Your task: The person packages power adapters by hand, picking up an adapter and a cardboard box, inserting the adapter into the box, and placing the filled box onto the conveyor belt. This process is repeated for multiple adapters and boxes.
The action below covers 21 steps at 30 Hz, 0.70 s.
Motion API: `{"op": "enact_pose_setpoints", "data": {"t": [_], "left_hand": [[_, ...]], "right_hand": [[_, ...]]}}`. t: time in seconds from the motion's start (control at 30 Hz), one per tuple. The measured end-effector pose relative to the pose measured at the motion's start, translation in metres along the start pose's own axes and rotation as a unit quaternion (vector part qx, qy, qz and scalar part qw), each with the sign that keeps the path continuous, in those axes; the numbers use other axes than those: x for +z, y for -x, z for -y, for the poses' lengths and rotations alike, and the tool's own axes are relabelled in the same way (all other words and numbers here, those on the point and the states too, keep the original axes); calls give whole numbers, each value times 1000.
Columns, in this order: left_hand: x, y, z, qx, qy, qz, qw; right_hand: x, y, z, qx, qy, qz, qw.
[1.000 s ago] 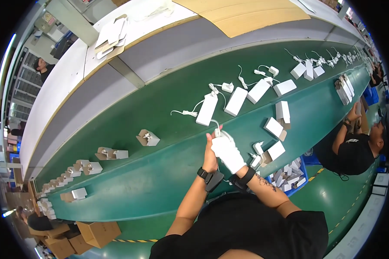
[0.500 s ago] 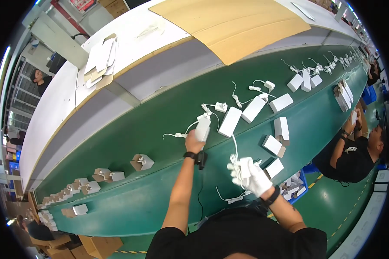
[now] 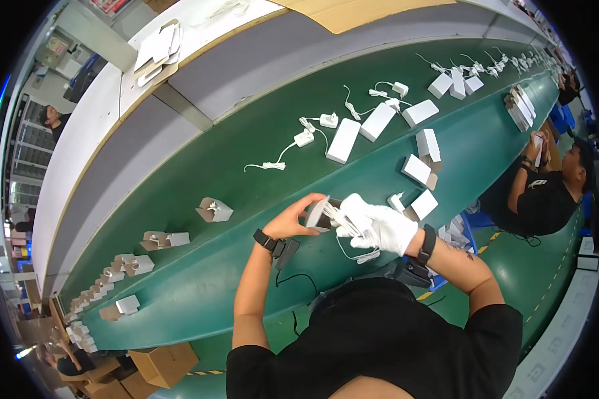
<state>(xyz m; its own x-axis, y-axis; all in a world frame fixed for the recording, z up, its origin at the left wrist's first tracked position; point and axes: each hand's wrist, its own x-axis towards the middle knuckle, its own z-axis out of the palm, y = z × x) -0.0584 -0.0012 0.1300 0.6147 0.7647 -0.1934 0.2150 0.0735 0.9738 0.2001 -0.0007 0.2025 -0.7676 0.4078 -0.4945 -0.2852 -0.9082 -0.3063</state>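
My left hand (image 3: 291,219) is bare and grips a small white box (image 3: 317,214) whose open end faces my right hand. In a white glove, my right hand (image 3: 391,230) is closed round a bundled white cable (image 3: 350,225). The cable bundle lies right against the box's open end; how much of it is inside is hidden. Just beyond the glove are a white plug adapter (image 3: 395,202) and an open white box (image 3: 424,205). Further out on the green belt stand a closed-looking white box (image 3: 343,141) and a plug adapter with its cord (image 3: 304,138).
Open boxes with cables (image 3: 215,210) line the belt (image 3: 199,266) to the left. More white boxes (image 3: 458,85) and corded adapters lie at the far right. A co-worker (image 3: 546,199) sits at the right. Beyond the belt runs a white shelf (image 3: 209,40); cardboard cartons (image 3: 163,364) stand lower left.
My left hand has brought the box from the far side of the belt back toward me. My right hand has moved the cable bundle up and left to meet the box's open end.
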Motion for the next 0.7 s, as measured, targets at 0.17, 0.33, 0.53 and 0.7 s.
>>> {"op": "enact_pose_setpoints", "data": {"t": [0.17, 0.33, 0.53, 0.7], "left_hand": [[27, 13, 5, 24, 16, -73, 997], [51, 12, 19, 57, -83, -149, 984], [49, 19, 48, 19, 6, -218, 976], [72, 14, 102, 40, 46, -281, 958]], "right_hand": [[0, -11, -1, -175, 602, -56, 777], [29, -32, -9, -21, 915, -135, 379], [7, -51, 17, -218, 858, 34, 465], [-14, -104, -20, -198, 896, 71, 392]]}}
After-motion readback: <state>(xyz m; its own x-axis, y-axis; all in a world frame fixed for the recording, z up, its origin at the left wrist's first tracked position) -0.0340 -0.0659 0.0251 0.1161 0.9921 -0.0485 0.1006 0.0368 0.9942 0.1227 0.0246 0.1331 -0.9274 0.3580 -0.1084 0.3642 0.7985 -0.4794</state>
